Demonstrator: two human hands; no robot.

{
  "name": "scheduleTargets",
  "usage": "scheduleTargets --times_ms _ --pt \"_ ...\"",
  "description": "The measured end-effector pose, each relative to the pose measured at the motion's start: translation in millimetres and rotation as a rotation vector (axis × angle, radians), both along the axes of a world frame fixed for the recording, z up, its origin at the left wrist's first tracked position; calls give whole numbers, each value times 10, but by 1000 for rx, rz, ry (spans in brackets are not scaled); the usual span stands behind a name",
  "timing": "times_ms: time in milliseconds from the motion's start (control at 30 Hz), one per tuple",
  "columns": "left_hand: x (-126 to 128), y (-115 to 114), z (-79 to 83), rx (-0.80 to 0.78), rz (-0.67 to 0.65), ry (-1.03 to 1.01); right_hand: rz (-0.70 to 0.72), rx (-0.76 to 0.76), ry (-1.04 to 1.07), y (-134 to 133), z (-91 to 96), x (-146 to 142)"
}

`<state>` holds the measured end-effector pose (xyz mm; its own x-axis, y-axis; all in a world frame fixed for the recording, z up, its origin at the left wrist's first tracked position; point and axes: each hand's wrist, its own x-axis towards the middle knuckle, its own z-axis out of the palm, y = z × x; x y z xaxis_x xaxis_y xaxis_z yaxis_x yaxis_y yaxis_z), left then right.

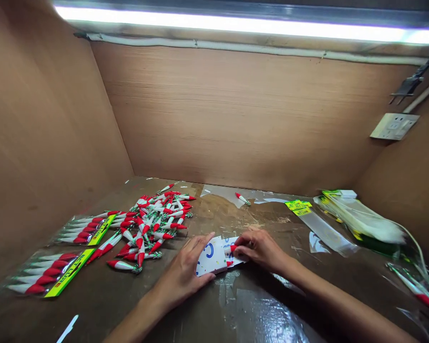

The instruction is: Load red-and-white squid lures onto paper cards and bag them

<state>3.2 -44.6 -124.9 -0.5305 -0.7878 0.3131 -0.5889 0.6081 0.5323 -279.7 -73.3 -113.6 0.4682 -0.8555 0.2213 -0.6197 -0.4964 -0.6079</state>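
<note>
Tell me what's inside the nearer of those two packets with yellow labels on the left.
Five red-and-white lures lie side by side, visible through the clear wrapping. Whatever sits behind the yellow label or beneath the lures is covered.

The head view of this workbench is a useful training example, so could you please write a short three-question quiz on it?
1. Which hand has its fingers at the red tip by the printed white holder: A) left; B) right?
2. How many filled clear packs are visible left of the loose lure pile?
3. True or false: the black plug hangs free of the wall socket.

Key: 1. B, the right hand; 2. Two; 3. True.
</note>
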Motion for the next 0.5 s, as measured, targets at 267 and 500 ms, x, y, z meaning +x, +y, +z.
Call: scheduleTargets --times_ms 267,500 --pt "14 -9 -25 9 -13 -22 303 -169 83 -56 -123 137" --pt "10 -12 -28 37 2 -90 -359 -138 216 -1195 86 -249"
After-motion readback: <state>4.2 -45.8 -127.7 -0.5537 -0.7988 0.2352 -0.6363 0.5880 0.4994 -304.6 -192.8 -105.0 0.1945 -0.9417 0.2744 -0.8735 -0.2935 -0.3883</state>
